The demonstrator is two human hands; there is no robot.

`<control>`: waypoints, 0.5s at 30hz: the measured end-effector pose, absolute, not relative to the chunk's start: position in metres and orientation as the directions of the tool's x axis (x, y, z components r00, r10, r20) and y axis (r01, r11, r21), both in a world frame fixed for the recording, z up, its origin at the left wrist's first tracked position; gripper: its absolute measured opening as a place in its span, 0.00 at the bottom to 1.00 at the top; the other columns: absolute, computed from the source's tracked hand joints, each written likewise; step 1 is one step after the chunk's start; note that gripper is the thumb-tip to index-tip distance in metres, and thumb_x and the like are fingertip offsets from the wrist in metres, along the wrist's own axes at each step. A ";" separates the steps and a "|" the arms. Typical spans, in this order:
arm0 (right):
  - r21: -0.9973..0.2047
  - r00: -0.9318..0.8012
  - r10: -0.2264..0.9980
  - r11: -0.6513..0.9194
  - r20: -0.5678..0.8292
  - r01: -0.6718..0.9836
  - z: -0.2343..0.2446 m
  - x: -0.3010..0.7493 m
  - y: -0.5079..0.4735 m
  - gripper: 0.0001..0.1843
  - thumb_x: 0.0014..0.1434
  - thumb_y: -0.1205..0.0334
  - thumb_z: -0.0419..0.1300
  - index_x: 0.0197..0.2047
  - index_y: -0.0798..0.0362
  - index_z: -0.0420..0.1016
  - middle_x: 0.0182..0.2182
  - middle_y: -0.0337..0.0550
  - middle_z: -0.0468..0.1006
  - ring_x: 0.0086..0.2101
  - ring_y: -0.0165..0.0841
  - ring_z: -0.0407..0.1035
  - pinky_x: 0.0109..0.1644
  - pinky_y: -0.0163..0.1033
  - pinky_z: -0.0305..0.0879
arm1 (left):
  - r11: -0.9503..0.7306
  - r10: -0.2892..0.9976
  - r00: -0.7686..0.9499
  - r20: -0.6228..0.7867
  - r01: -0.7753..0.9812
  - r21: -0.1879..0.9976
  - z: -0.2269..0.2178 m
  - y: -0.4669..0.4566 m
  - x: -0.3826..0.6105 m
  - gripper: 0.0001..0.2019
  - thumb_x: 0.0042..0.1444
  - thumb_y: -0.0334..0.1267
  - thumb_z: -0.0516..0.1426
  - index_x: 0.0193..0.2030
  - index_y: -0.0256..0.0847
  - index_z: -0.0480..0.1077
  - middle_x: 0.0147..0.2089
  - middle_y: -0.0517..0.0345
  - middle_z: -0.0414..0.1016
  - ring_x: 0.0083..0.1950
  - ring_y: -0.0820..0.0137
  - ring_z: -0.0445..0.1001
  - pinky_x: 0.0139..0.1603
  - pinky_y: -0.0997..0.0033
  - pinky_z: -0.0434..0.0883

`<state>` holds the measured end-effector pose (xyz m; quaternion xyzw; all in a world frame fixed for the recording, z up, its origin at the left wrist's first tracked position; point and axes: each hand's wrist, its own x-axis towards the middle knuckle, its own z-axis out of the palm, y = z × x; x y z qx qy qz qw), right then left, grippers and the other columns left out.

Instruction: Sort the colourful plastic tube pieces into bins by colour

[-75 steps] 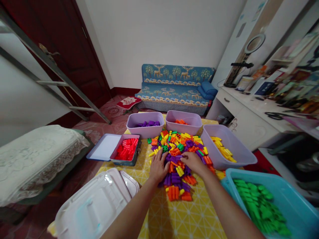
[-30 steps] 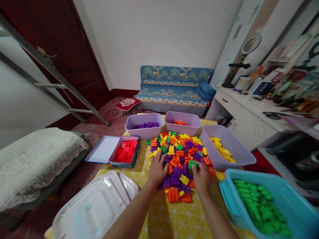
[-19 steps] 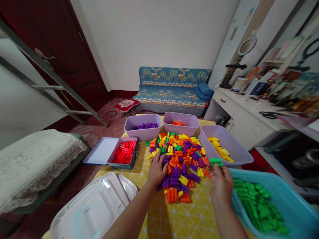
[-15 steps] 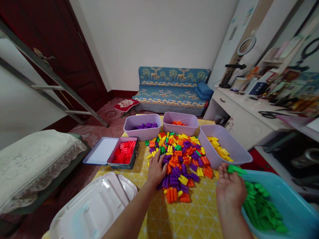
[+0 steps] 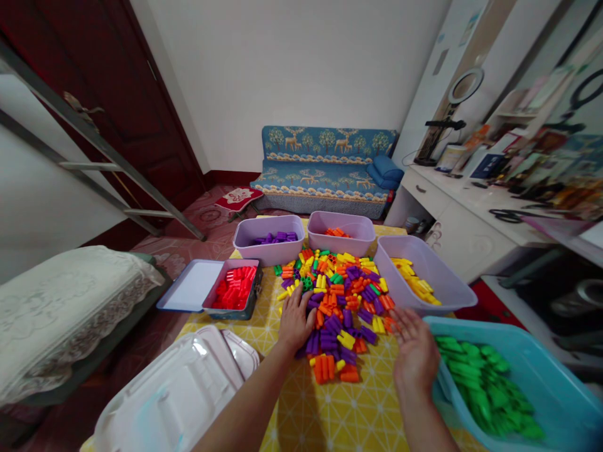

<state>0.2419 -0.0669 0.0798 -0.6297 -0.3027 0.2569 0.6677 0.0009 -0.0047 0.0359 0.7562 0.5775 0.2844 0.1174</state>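
A mixed pile of orange, purple, yellow and green plastic tube-shaped building pieces [image 5: 336, 301] lies mid-table. My left hand [image 5: 296, 321] rests at the pile's left edge, its fingers spread over purple pieces and holding none. At the pile's right edge is my right hand [image 5: 415, 351], slightly blurred, palm turned inward and fingers stretched out; nothing shows in it. Its fingertips are close to orange pieces, though contact is hard to judge. Just right of this hand, green pieces [image 5: 490, 389] fill the bottom of a teal bin [image 5: 556, 370].
Lilac bins hold purple [image 5: 268, 254], orange [image 5: 342, 247] and yellow pieces [image 5: 452, 282] behind and right of the pile. An open tin [image 5: 242, 311] of red pieces stands left. White plastic lids [image 5: 174, 389] lie at the front left of the yellow tablecloth [image 5: 372, 408].
A green piece has left my right hand at the teal bin. That hand has moved left, toward the pile. My left hand has stayed in place.
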 end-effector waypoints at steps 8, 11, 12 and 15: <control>-0.679 0.540 0.734 -0.146 0.413 0.719 0.006 0.241 -0.055 0.34 0.60 0.42 0.49 0.56 0.62 0.68 0.63 0.69 0.57 0.63 0.55 0.51 0.63 0.62 0.50 | -0.299 0.944 0.173 0.281 0.807 0.509 0.037 -0.005 0.001 0.22 0.62 0.41 0.51 0.64 0.48 0.61 0.72 0.51 0.52 0.72 0.61 0.52 0.70 0.50 0.52; -0.709 0.547 0.725 -0.115 0.418 0.695 -0.004 0.234 -0.053 0.33 0.62 0.44 0.48 0.59 0.61 0.65 0.63 0.67 0.57 0.64 0.52 0.51 0.63 0.59 0.52 | -0.301 0.943 0.171 0.286 0.806 0.510 0.036 -0.005 0.001 0.22 0.62 0.41 0.51 0.64 0.48 0.61 0.73 0.52 0.52 0.72 0.61 0.52 0.70 0.50 0.52; -0.738 0.533 0.743 -0.077 0.406 0.670 -0.004 0.229 -0.053 0.32 0.62 0.44 0.48 0.61 0.59 0.63 0.63 0.64 0.58 0.64 0.50 0.52 0.63 0.57 0.53 | -0.299 0.943 0.168 0.286 0.807 0.510 0.036 -0.005 0.001 0.22 0.62 0.41 0.51 0.64 0.48 0.61 0.73 0.52 0.51 0.72 0.61 0.52 0.70 0.50 0.52; -0.843 0.449 0.840 0.019 0.305 0.537 -0.001 0.214 -0.054 0.31 0.64 0.46 0.46 0.64 0.54 0.58 0.62 0.58 0.64 0.61 0.43 0.59 0.60 0.51 0.60 | -0.287 0.947 0.158 0.279 0.807 0.517 0.036 -0.005 0.001 0.22 0.63 0.43 0.51 0.64 0.48 0.61 0.73 0.52 0.51 0.72 0.61 0.52 0.70 0.50 0.52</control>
